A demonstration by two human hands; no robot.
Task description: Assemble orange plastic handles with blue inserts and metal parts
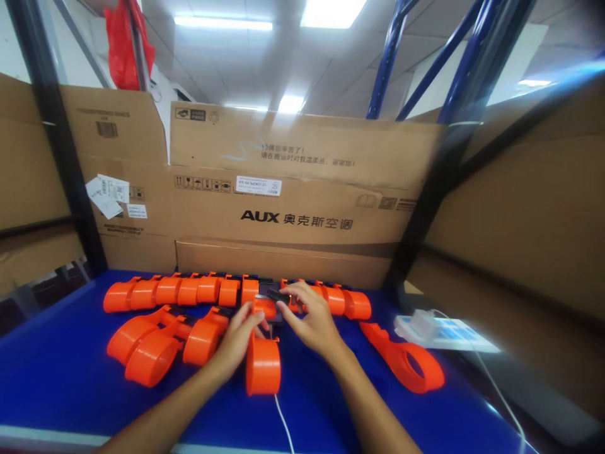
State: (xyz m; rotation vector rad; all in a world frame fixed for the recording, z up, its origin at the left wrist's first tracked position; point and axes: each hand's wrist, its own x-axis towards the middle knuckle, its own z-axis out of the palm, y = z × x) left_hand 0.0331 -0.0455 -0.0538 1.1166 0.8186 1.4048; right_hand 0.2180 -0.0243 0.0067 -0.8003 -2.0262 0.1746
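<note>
My left hand is closed on an orange band near the middle of the table, its thumb and fingers pinching the band's near side. At the band's far right, my right hand pinches a small black piece between thumb and fingers. The black piece sits against the band's top edge; I cannot tell whether the two are joined. Just in front of my hands stands a wide orange loop. A dark object behind the fingers is mostly hidden.
A row of orange rolled bands with black parts runs along the back. More orange loops lie at left, one long strap at right beside a white power strip. A white cable crosses the blue table. Cardboard walls the back.
</note>
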